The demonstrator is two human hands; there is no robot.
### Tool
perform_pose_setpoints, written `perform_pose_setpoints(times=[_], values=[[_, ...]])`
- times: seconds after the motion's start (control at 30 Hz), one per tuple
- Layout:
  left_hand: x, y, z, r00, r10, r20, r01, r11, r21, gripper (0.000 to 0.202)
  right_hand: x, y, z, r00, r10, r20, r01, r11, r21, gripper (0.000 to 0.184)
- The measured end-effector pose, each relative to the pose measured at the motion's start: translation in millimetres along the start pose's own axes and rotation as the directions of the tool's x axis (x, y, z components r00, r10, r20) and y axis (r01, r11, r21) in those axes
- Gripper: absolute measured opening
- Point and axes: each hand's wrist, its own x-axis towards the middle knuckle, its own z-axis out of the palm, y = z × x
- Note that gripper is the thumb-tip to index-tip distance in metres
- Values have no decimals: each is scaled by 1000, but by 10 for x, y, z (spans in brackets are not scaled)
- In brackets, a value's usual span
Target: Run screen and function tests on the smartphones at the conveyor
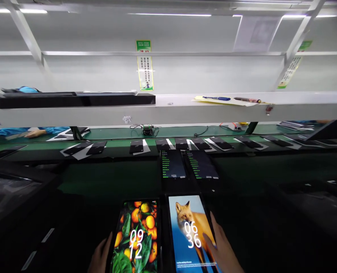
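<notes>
Two lit tablets lie side by side low in the head view. On the left tablet [140,235] are oranges, green leaves and the digits 09 12. The right tablet [185,216] shows a fox on blue and the digits 06 36. My left hand [100,254] is closed at the left tablet's outer edge, its fingers bent against the side and its thumb not visible. My right hand [223,248] grips the right tablet's outer edge, thumb over the screen and a finger along the side. Both palms are partly cut off or in shadow.
Behind stand two dark-screened tablets with green text, one [173,164] beside the other [201,165]. Several black devices [137,146] on white sheets line a green bench strip. A shelf [174,110] with pens [218,98] crosses above. At far left is another person's blue sleeve [10,131].
</notes>
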Motion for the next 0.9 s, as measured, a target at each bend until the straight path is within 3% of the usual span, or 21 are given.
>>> perform_pose_setpoints(times=[0.07,0.1,0.2,0.3,0.4,0.47,0.6,0.67,0.8,0.9], values=[[245,193,-35,994,-106,8,106,993,-60,102,-168,41,-65,999,-51,-16,47,982,-181,77],[359,289,-45,985,-167,-52,161,981,-113,96,-239,61,-95,994,-105,-21,96,959,-268,75],[567,503,-35,949,-273,-157,237,948,-215,88,-385,89,-138,932,-360,41,330,800,-501,78],[558,573,-35,942,-311,-124,261,914,-311,83,-383,54,-105,846,-494,199,504,621,-601,87],[491,563,-78,920,-380,-99,313,861,-401,78,-175,-26,-85,836,-503,217,504,551,-665,89],[479,555,-101,923,-371,-103,309,873,-377,81,37,-81,-129,850,-522,75,401,548,-734,76],[506,566,-106,936,-334,-108,282,900,-333,82,293,-144,-270,840,-496,-220,182,639,-747,62],[511,575,-103,933,-343,-104,289,892,-347,78,248,-143,-296,847,-488,-209,204,663,-721,64],[484,600,-115,934,-346,-95,295,891,-346,71,-30,-54,-256,855,-518,-19,370,637,-676,63],[451,630,-139,935,-344,-84,299,895,-330,68,-223,71,-222,874,-486,-13,363,670,-648,64]])
